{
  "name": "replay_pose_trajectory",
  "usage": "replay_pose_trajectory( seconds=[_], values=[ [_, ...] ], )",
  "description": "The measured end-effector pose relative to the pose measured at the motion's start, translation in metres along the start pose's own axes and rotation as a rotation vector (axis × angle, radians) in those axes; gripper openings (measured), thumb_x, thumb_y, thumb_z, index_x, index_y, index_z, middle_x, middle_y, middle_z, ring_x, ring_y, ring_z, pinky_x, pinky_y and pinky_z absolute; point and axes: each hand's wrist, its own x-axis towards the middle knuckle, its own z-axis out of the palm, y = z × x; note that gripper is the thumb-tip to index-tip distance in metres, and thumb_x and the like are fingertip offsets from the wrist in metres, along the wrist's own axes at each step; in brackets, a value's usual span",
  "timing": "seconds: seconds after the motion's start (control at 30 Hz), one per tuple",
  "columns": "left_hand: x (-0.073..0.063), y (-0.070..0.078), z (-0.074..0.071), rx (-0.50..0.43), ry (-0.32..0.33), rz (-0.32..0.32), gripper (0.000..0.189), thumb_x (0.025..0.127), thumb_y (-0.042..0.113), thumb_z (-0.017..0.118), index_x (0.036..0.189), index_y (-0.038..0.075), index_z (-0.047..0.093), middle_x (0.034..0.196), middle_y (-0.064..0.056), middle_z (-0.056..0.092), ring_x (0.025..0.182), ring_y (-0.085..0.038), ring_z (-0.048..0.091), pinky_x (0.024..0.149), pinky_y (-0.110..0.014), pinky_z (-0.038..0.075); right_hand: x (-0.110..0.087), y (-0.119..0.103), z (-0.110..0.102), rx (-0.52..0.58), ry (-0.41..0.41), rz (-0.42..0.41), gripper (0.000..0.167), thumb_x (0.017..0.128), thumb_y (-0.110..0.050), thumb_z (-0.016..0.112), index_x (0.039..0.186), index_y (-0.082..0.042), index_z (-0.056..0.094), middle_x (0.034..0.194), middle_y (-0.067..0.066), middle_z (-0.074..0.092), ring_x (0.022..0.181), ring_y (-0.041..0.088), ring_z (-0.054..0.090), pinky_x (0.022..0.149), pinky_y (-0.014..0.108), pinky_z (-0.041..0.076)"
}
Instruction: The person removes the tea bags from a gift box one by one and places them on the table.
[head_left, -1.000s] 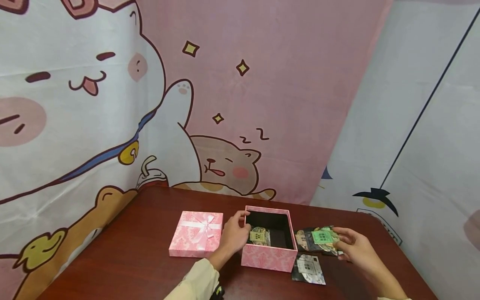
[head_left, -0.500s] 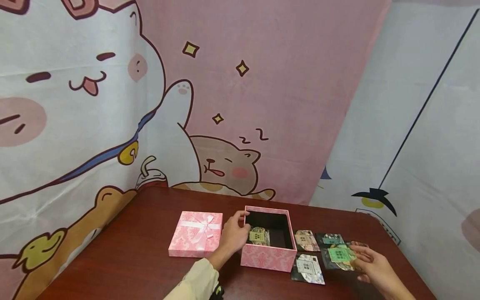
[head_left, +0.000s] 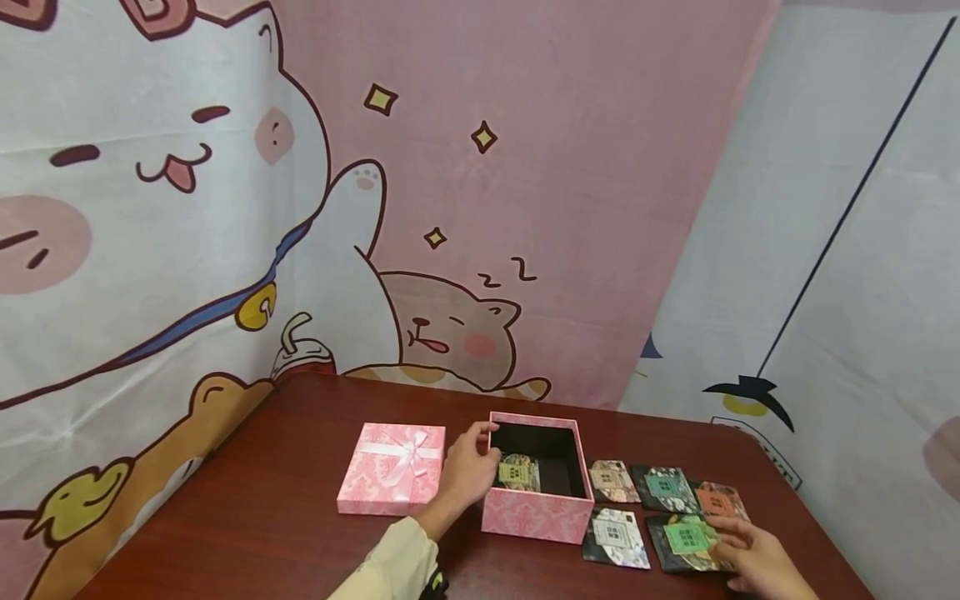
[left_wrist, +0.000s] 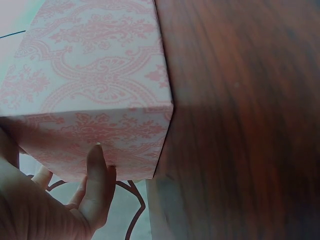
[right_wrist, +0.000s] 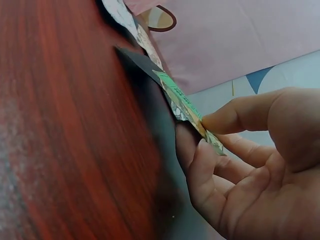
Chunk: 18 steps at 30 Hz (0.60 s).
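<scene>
An open pink patterned gift box (head_left: 536, 515) with a black inside stands on the table. My left hand (head_left: 468, 467) grips its left wall, fingertips over the rim; in the left wrist view the thumb (left_wrist: 97, 175) lies against the box's outer side. A flat sachet with a yellow-green label (head_left: 514, 473) is inside the box at the left. Right of the box, my right hand (head_left: 757, 554) pinches the right edge of a sachet with a bright green label (head_left: 686, 537). In the right wrist view that sachet (right_wrist: 175, 95) slants close over the tabletop.
Sachets with white (head_left: 617, 537), beige (head_left: 611, 480), teal (head_left: 663, 487) and orange labels (head_left: 718, 500) lie flat right of the box. The pink lid (head_left: 393, 467) with its ribbon bow lies to the left. A cartoon-printed cloth (head_left: 585, 208) hangs behind the brown table (head_left: 247, 517).
My right hand has carried the green-labelled sachet right and toward me, from over the back row to the front row, uncovering the teal and orange sachets. The left hand and box have stayed put.
</scene>
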Motion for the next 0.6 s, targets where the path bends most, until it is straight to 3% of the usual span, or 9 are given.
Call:
replay_pose_trajectory(
  seconds=[0.17, 0.27, 0.37, 0.6],
  values=[
    [-0.0001, -0.0001, 0.0001, 0.002, 0.004, -0.001, 0.034, 0.09, 0.016, 0.061, 0.124, 0.018, 0.064, 0.115, -0.011, 0.067, 0.086, -0.02, 0.059, 0.073, -0.042, 0.047, 0.001, 0.0031, 0.002, -0.004, -0.006, 0.007, 0.047, 0.089, -0.01, 0.067, 0.131, 0.008, 0.054, 0.116, 0.035, 0.06, 0.08, 0.021, 0.065, 0.065, 0.044, 0.051],
    [-0.0004, 0.0002, -0.0001, 0.0, 0.007, 0.002, 0.033, 0.089, 0.016, 0.061, 0.123, 0.019, 0.064, 0.115, -0.011, 0.067, 0.086, -0.021, 0.059, 0.074, -0.043, 0.048, 0.0014, 0.0039, 0.004, 0.004, 0.006, 0.003, 0.046, 0.089, -0.008, 0.066, 0.13, 0.009, 0.053, 0.111, 0.032, 0.064, 0.066, 0.02, 0.061, 0.06, 0.042, 0.05],
    [-0.0007, 0.0005, -0.0001, 0.002, 0.007, 0.0, 0.033, 0.089, 0.016, 0.061, 0.122, 0.02, 0.064, 0.115, -0.01, 0.067, 0.088, -0.021, 0.06, 0.075, -0.044, 0.048, 0.0015, 0.0046, 0.0051, -0.008, 0.026, -0.007, 0.05, 0.09, -0.009, 0.065, 0.133, 0.012, 0.049, 0.104, 0.025, 0.068, 0.064, 0.02, 0.06, 0.058, 0.041, 0.05],
    [-0.0006, 0.0, 0.0009, 0.006, 0.01, -0.005, 0.033, 0.09, 0.017, 0.061, 0.123, 0.02, 0.064, 0.115, -0.008, 0.066, 0.092, -0.023, 0.06, 0.077, -0.045, 0.048, -0.0009, 0.0032, 0.0022, -0.076, 0.03, -0.03, 0.061, 0.092, -0.018, 0.064, 0.139, 0.013, 0.041, 0.104, 0.027, 0.069, 0.075, 0.023, 0.064, 0.06, 0.042, 0.051]
  ],
)
